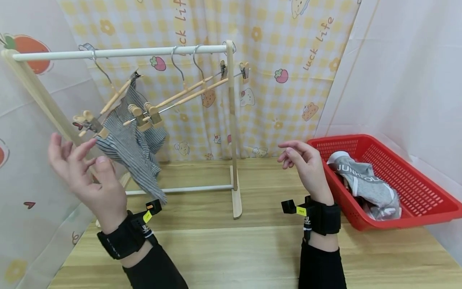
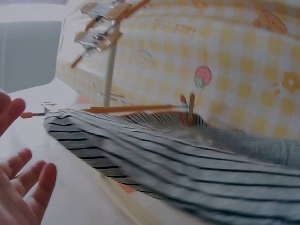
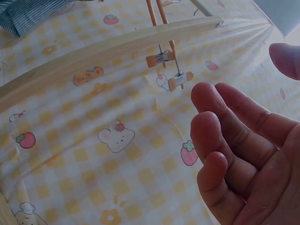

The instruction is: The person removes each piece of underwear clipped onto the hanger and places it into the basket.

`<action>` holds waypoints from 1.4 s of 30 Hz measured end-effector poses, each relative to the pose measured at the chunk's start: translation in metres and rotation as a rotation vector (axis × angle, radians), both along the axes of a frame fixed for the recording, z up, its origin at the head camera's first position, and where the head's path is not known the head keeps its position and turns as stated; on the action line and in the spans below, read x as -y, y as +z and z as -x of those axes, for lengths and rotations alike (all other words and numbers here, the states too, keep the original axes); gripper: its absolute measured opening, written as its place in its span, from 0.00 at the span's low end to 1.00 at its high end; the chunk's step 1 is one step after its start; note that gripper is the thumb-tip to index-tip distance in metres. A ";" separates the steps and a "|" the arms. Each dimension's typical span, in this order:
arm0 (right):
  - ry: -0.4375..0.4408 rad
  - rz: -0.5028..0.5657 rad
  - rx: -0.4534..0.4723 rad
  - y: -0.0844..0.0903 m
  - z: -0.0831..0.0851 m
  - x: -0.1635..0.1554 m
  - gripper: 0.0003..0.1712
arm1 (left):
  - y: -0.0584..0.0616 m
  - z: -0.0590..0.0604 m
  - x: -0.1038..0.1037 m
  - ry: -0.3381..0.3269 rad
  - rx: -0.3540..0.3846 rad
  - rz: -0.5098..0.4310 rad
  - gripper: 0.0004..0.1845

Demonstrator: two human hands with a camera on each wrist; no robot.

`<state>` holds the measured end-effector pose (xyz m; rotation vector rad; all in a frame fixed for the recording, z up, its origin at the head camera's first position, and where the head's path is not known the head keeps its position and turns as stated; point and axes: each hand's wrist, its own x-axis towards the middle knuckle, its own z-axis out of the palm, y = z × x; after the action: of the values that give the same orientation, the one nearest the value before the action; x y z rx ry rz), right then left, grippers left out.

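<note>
Two hands raised, both holding nothing. My left hand (image 1: pixel 86 176) is up beside the striped garment (image 1: pixel 135 148), fingers (image 1: pixel 59 156) spread and nearly straight, close to the cloth's lower left edge but not gripping it. My right hand (image 1: pixel 304 160) hangs in mid-air between the rack post (image 1: pixel 232 132) and the red basket (image 1: pixel 426 188), fingers loosely bent, touching nothing.

Only the head view shows the whole layout: white rail (image 1: pixel 119 52), three wooden clip hangers, the garment clipped to the leftmost hanger (image 1: pixel 108 104), the basket on the wooden surface (image 1: pixel 252 249) with a grey garment (image 1: pixel 368 184) lying inside. The left wrist view gives the striped cloth (image 2: pixel 187 159) from below, filling most of the frame, with a wooden clip (image 2: pixel 188 110) at its upper edge and my fingertips (image 2: pixel 28 187) clear of it. The right wrist view shows my open palm (image 3: pixel 248 154) against the curtain and a slanting wooden bar (image 3: pixel 108 51); no basket there.

Left wrist view is blurred; the far clip on that hanger is hard to make out. The basket's contents under the grey garment are hidden.

Cloth: thin, blue-grey and white stripes, hanging in folds. Basket: plastic lattice. Hangers: pale wood, metal hooks.
</note>
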<state>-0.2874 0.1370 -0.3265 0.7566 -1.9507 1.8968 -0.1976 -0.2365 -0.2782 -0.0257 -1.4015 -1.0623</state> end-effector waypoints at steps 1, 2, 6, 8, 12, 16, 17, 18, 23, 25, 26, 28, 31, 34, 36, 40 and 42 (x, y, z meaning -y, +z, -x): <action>-0.002 -0.002 -0.001 0.001 0.000 0.000 0.12 | 0.003 -0.001 -0.003 -0.032 0.005 0.020 0.19; -0.004 -0.004 -0.002 0.001 0.000 -0.001 0.12 | 0.004 -0.001 -0.007 -0.064 0.014 0.034 0.20; -0.008 -0.008 0.002 0.002 -0.001 -0.002 0.12 | 0.007 0.000 -0.015 -0.160 0.057 0.065 0.21; -0.006 -0.005 0.004 0.002 -0.001 -0.002 0.12 | 0.007 0.002 -0.017 -0.191 0.058 0.068 0.22; 0.000 0.003 0.005 0.000 -0.001 -0.002 0.12 | 0.005 0.005 -0.018 -0.210 0.039 0.079 0.25; 0.004 0.003 0.004 -0.001 -0.003 -0.002 0.12 | 0.003 0.004 -0.017 -0.224 0.016 0.077 0.26; 0.005 0.002 0.002 -0.001 -0.003 -0.002 0.12 | 0.003 0.004 -0.016 -0.229 0.014 0.074 0.25; 0.005 0.003 0.002 -0.001 -0.004 -0.003 0.12 | 0.002 0.003 -0.015 -0.234 0.015 0.070 0.25; 0.001 0.005 -0.003 0.001 -0.004 -0.004 0.13 | 0.002 -0.005 -0.013 -0.236 0.065 0.079 0.22; -0.004 0.009 -0.004 0.002 -0.005 -0.005 0.13 | 0.002 -0.007 -0.012 -0.226 0.085 0.074 0.21; -0.006 0.012 -0.003 0.002 -0.005 -0.006 0.13 | 0.002 -0.007 -0.012 -0.224 0.088 0.064 0.20; -0.008 0.025 -0.001 0.002 -0.006 -0.006 0.13 | 0.003 -0.005 -0.011 -0.227 0.071 0.016 0.17; -0.004 0.037 0.005 0.001 -0.006 -0.007 0.12 | 0.006 0.000 -0.005 -0.173 0.056 -0.053 0.16; 0.003 0.050 0.006 -0.001 -0.006 -0.008 0.13 | 0.015 0.004 0.003 -0.090 0.135 -0.090 0.23; 0.002 0.054 0.001 -0.001 -0.006 -0.008 0.13 | 0.024 0.006 0.006 -0.036 0.245 -0.079 0.27; 0.010 0.060 -0.011 -0.001 -0.004 -0.008 0.12 | 0.038 0.009 0.010 0.031 0.407 -0.055 0.31; 0.020 0.055 -0.017 0.000 -0.003 -0.007 0.12 | 0.043 0.010 0.011 0.057 0.440 -0.057 0.31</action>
<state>-0.2843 0.1442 -0.3266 0.7771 -1.8798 1.9402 -0.2072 -0.2476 -0.2353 0.3045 -1.7522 -1.1013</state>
